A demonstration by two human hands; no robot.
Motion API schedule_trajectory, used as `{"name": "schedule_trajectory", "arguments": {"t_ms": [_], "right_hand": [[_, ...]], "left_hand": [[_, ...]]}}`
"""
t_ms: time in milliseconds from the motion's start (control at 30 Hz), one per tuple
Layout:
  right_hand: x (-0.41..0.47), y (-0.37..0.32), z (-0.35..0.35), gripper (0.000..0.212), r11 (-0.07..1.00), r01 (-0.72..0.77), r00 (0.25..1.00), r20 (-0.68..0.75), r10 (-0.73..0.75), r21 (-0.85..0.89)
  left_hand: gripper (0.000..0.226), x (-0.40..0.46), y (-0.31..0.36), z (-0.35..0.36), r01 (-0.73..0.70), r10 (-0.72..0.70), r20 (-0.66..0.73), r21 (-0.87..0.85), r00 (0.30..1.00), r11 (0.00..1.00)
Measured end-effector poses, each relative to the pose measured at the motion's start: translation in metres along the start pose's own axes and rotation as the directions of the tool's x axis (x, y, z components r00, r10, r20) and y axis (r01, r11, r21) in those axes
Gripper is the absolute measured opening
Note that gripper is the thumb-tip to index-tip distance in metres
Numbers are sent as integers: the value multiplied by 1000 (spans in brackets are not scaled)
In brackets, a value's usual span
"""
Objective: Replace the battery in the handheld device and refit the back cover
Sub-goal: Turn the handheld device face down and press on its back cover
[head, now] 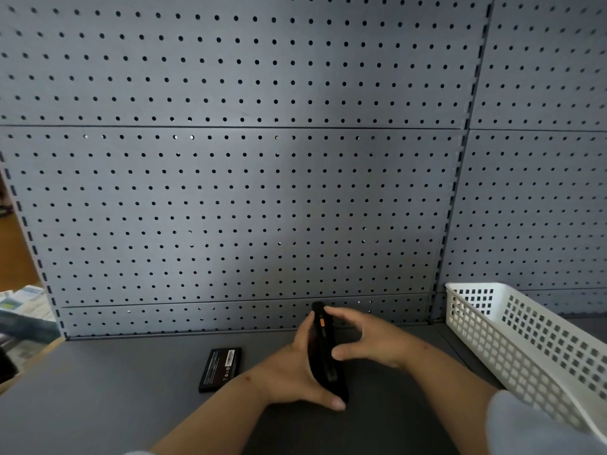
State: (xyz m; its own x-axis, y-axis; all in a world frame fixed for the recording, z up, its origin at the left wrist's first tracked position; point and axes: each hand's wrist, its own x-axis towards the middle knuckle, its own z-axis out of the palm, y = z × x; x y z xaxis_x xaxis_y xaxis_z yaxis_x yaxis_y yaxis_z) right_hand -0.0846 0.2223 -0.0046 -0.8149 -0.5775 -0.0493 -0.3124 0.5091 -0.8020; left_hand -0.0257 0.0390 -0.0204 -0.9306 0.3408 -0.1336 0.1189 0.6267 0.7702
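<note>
So the left hand (295, 366) has the handheld device (326, 353) wrapped up from its left side, thumb hooked under the near end, holding it on edge so you're looking at the side with the little orange button. The right hand (368, 339) is right up against the other side, fingers spread and curled loosely, fingertips at the top and middle of the device; it looks more like it's steadying or feeling along the back than properly clamping, can't tell for sure. The device's long axis runs away from the person, far end aimed at the pegboard (230, 192), near end down by the left thumb. Whether the back cover is on or off I can't see from this angle. The battery (220, 369) is lying flat on the grey surface (98, 405), label up, just left of the left wrist, clear of both hands, its long axis also running roughly near-to-far with a slight tilt. The left hand is nearer to it, but that one's busy, so my guess is something has to swap. White plastic basket (525, 339) sits off to the right.
</note>
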Motion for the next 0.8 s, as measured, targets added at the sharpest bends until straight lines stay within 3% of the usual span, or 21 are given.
{"name": "schedule_trajectory", "arguments": {"t_ms": [100, 333, 500, 800], "right_hand": [[0, -1, 1, 78, 999, 12, 999, 39, -11, -33], [-3, 2, 4, 67, 995, 11, 994, 106, -1, -98], [-12, 17, 10, 75, 989, -90, 993, 70, 99, -121], [-10, 18, 15, 65, 961, -186, 980, 29, 196, -204]], "left_hand": [[130, -3, 2, -5, -28, 27, -20, -54, 999, 998], [141, -9, -10, -9, 32, -20, -107, 107, 994, 994], [130, -19, -5, -9, 31, -6, -139, 179, 990, 983], [122, -18, -14, -3, 57, -27, -105, 290, 994, 955]]}}
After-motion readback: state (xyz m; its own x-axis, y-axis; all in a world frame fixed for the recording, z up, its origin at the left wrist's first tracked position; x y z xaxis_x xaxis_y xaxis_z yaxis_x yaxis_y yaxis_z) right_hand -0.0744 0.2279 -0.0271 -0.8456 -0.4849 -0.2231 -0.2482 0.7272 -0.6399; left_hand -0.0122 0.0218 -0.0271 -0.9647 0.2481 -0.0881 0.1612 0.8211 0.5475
